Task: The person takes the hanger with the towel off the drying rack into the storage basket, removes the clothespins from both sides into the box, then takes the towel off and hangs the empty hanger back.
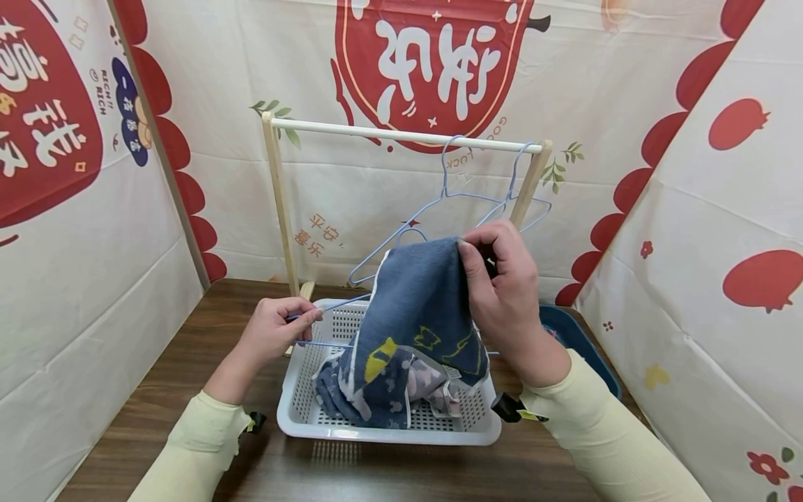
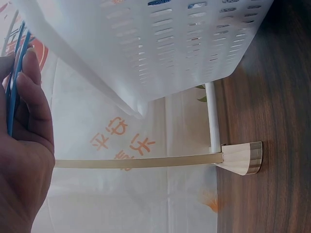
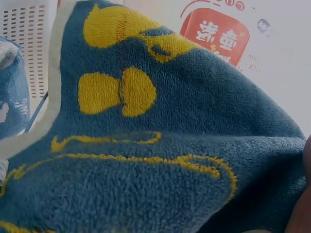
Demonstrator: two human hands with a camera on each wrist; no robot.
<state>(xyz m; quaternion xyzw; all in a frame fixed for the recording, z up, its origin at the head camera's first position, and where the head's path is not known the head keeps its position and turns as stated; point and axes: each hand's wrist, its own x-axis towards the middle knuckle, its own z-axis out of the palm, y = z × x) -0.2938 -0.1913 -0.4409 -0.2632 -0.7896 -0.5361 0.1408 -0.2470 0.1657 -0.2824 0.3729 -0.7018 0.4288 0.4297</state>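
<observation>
A dark blue towel (image 1: 414, 300) with yellow figures hangs from my right hand (image 1: 505, 293), which pinches its upper corner between thumb and fingers. In the right wrist view the towel (image 3: 194, 111) spreads wide, its pale edge toward the basket. My left hand (image 1: 276, 328) grips one end of a blue wire hanger (image 1: 341, 302); most of that hanger is hidden behind the towel. The left wrist view shows the hanger (image 2: 18, 73) between thumb and fingers. Beneath the towel stands a white slotted basket (image 1: 389, 436) with other crumpled cloths (image 1: 389, 394) in it.
Behind the basket rises a rack with a white rail (image 1: 376, 132) and wooden posts (image 1: 280, 202). Two blue hangers (image 1: 414, 216) hang at its right end. A dark blue tray (image 1: 583, 345) sits at the right, partly behind my right arm. Printed cloth walls enclose the wooden table (image 1: 351, 474).
</observation>
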